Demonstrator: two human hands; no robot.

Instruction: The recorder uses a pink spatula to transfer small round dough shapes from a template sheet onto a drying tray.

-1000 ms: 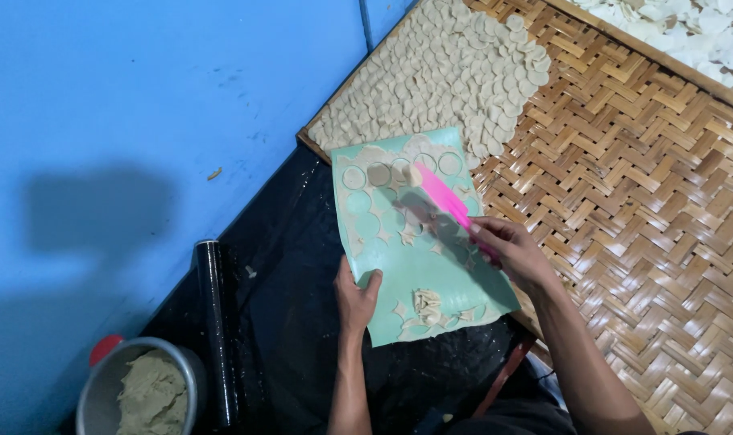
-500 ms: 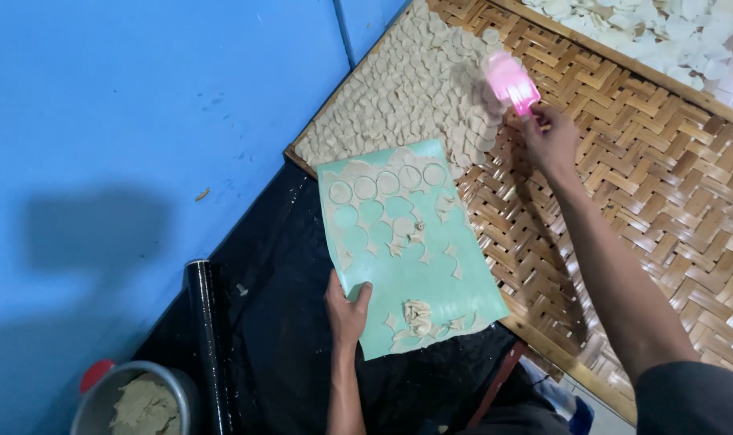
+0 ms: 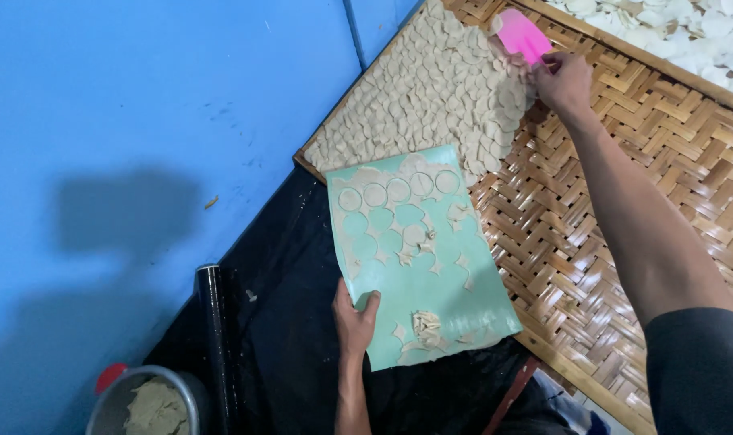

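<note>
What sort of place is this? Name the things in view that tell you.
Probably a small home food workshop where cracker dough is cut and dried. Thin dough pieces lie spread on a woven bamboo tray, a green mat bears cut dough, and a pot holds more.

Your floor (image 3: 141,105): blue, smooth, shadowed at left. Black plastic sheet (image 3: 286,322) spread over it at bottom centre. On sheet: black roller (image 3: 217,338), lying lengthwise; metal bowl of greyish dough (image 3: 149,407) at lower left, red object (image 3: 109,377) just beside bowl rim; green mat (image 3: 423,266) with cut dough rounds and scraps, upper end overlapping woven bamboo tray (image 3: 624,145). Your tray rests on floor at right, its left part covered by overlapping dough discs (image 3: 431,97).
</note>
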